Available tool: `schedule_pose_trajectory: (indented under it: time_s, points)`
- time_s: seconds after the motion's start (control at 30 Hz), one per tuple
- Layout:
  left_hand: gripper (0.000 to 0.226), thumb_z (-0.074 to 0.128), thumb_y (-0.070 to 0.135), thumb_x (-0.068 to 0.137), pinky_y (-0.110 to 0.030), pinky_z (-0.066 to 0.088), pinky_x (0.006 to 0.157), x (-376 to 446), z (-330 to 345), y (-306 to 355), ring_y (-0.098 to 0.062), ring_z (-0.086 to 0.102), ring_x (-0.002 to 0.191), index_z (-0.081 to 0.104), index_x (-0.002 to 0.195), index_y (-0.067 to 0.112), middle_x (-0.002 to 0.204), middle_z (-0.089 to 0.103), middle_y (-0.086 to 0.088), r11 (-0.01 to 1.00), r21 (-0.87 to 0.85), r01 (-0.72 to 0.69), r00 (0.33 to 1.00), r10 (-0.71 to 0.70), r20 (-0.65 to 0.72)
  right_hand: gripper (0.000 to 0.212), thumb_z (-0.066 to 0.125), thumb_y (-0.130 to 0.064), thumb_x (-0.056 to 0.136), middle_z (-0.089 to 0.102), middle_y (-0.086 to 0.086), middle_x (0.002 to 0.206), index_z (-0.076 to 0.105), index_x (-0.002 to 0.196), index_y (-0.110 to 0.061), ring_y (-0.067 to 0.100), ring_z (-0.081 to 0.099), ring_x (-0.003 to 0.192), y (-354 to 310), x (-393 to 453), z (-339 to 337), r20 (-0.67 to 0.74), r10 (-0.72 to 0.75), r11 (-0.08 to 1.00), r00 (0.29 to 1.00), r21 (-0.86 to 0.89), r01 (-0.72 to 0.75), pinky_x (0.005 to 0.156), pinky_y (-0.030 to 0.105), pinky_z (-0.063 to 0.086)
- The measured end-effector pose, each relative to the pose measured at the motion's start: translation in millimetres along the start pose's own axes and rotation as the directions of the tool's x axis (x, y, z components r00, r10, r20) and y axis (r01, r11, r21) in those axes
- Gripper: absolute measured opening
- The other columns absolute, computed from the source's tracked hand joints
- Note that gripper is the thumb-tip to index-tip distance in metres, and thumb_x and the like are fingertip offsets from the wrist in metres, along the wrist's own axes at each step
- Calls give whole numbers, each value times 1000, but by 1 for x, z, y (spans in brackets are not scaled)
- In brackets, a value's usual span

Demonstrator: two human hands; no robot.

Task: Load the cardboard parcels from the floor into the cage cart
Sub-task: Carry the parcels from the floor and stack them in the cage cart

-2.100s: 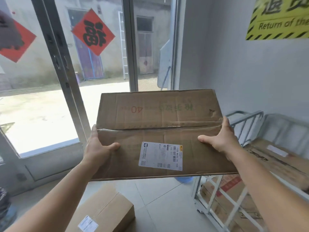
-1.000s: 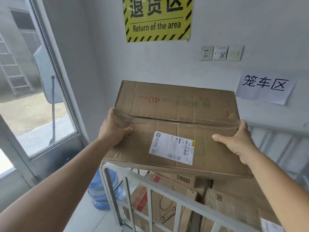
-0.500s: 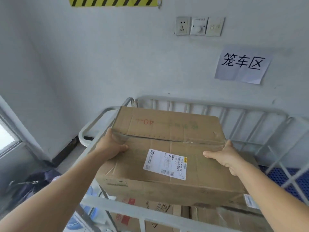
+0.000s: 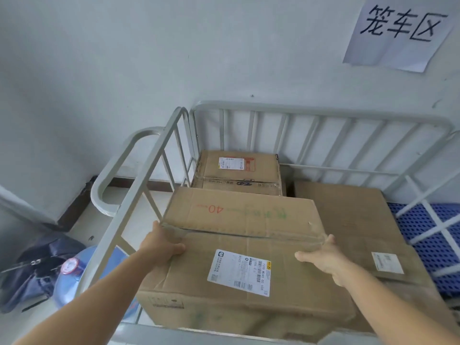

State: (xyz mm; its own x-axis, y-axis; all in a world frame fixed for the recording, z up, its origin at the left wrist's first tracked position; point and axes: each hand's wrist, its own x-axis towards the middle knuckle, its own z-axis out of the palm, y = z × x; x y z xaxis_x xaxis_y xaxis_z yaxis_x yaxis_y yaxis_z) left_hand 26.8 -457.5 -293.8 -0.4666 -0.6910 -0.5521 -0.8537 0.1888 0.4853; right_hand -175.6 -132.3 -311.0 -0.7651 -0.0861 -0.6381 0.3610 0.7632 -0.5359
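Left hand [image 4: 159, 245] and right hand [image 4: 323, 257] clamp the parcel [image 4: 239, 257] inside the cage cart [image 4: 321, 115] — fingers hidden beneath.

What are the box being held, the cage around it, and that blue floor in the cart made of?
The held box looks like plain brown corrugated cardboard, matte, creased, sealed with glossy clear tape. The cage rails appear to be metal tubing with pale grey paint, judging by the smooth bent corners. The blue deck seems moulded plastic, given its regular perforated grid.

Head camera looks steeply down, close above the cage cart [image 4: 321, 115] against the wall.
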Motion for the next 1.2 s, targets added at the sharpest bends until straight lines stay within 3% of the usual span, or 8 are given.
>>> schedule_pose_trajectory:
  time_s: [0.17, 0.3, 0.47, 0.6, 0.7, 0.87, 1.03, 1.2]
  points:
    - [96, 80, 31, 75, -37, 46, 85, 38, 16, -21, -30, 52, 112, 19, 145, 8, 132, 49, -15, 994, 74, 80, 996, -82, 31, 125, 85, -25, 74, 15, 9, 162, -9, 155, -13, 30, 25, 145, 8, 32, 34, 80, 82, 997, 993, -19, -81, 113, 42, 27]
    - [85, 78, 26, 77, -34, 40, 78, 67, 34, -35, -25, 46, 97, 24, 140, 8, 127, 50, -15, 989, 95, 111, 992, -117, 56, 120, 89, -27, 69, 21, 10, 159, 5, 154, -14, 33, 32, 140, 21, 64, 61, 91, 166, 984, 982, -74, -160, 111, 47, 32]
    - [82, 83, 14, 68, -43, 46, 93, 100, 64, -59, -33, 54, 111, 32, 131, 6, 120, 54, -13, 981, 69, 184, 979, -189, 70, 109, 91, -25, 65, 38, 13, 149, 20, 147, -11, 33, 43, 131, 43, 103, 91, 115, 255, 963, 960, -118, -242, 106, 47, 39]
    - [86, 86, 17, 65, -40, 45, 90, 120, 89, -79, -33, 54, 113, 34, 132, 5, 123, 55, -14, 966, 113, 233, 969, -241, 62, 90, 91, -17, 64, 44, 14, 137, 33, 132, -7, 31, 48, 122, 57, 129, 114, 115, 300, 948, 947, -144, -283, 100, 43, 42]
    - [90, 87, 20, 65, -37, 42, 83, 132, 104, -89, -33, 54, 114, 33, 136, 5, 125, 54, -14, 955, 147, 256, 963, -265, 47, 89, 90, -15, 63, 43, 13, 136, 35, 132, -7, 31, 49, 119, 63, 143, 129, 95, 295, 949, 951, -143, -280, 95, 41, 43]
    - [96, 86, 32, 66, -46, 49, 87, 149, 119, -106, -33, 53, 112, 27, 139, 11, 127, 49, -10, 945, 181, 272, 960, -280, 15, 91, 88, -17, 67, 35, 11, 143, 30, 137, -9, 32, 48, 119, 66, 153, 148, 63, 212, 968, 975, -148, -201, 95, 44, 44]
    - [99, 84, 32, 69, -47, 48, 88, 164, 123, -107, -34, 53, 115, 22, 143, 11, 129, 48, -11, 942, 231, 244, 969, -247, -15, 86, 87, -22, 70, 35, 10, 142, 31, 135, -10, 25, 47, 99, 64, 157, 158, 49, 159, 973, 986, -175, -148, 89, 40, 45]
    - [101, 83, 36, 71, -47, 49, 86, 165, 125, -113, -34, 53, 114, 18, 145, 10, 130, 47, -13, 934, 278, 223, 974, -226, -21, 90, 87, -22, 70, 34, 12, 145, 30, 139, -8, 32, 52, 113, 68, 154, 160, 35, 145, 970, 989, -201, -135, 86, 38, 45]
